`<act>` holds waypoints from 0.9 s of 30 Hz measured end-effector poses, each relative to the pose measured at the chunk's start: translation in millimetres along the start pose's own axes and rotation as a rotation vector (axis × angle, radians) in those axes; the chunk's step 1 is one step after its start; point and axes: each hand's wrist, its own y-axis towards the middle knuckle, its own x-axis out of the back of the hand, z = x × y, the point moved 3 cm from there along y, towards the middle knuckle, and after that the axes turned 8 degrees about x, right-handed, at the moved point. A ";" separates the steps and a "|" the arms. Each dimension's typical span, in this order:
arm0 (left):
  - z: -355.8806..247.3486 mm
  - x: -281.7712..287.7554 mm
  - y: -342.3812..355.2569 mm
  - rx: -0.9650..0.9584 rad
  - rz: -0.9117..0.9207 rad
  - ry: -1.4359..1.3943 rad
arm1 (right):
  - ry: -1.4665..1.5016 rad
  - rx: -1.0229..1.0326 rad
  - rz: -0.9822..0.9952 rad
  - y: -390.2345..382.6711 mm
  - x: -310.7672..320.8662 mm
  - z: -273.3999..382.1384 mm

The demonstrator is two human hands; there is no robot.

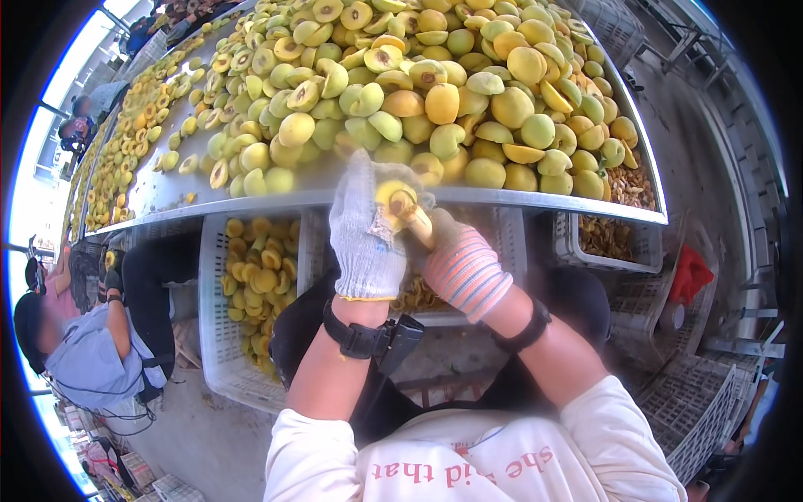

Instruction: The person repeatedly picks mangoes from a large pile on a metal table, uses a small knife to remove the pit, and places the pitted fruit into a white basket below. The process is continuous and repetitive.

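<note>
Currently, left hand (364,234): fingers are cradling a fruit (387,193) near the front rim of the worktop (535,199).
Right hand (466,269): fingers are holding a pale tool (421,227), its tip apparently meeting the fruit's brown hollow.
Handling: steadying the fruit and keeping left fingers off the tool's path would probably be serving best.
Fruit: cut face is pointing upward; no long axis is showing clearly.
Tool: its length is slanting from fruit toward right hand.
</note>
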 end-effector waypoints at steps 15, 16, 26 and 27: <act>-6.1 -0.9 -3.4 -0.035 0.147 0.280 | 0.957 0.257 0.204 -12.9 -14.6 -11.8; -7.3 -6.7 -2.2 -0.033 0.207 0.263 | 1.020 0.078 0.340 -15.2 -1.0 -10.0; -13.6 -13.0 -1.9 0.238 0.213 0.473 | 0.854 -0.173 0.478 -35.3 22.4 19.1; -14.6 -12.4 -0.9 0.254 0.301 0.574 | 0.917 -0.158 0.530 -38.9 21.2 13.1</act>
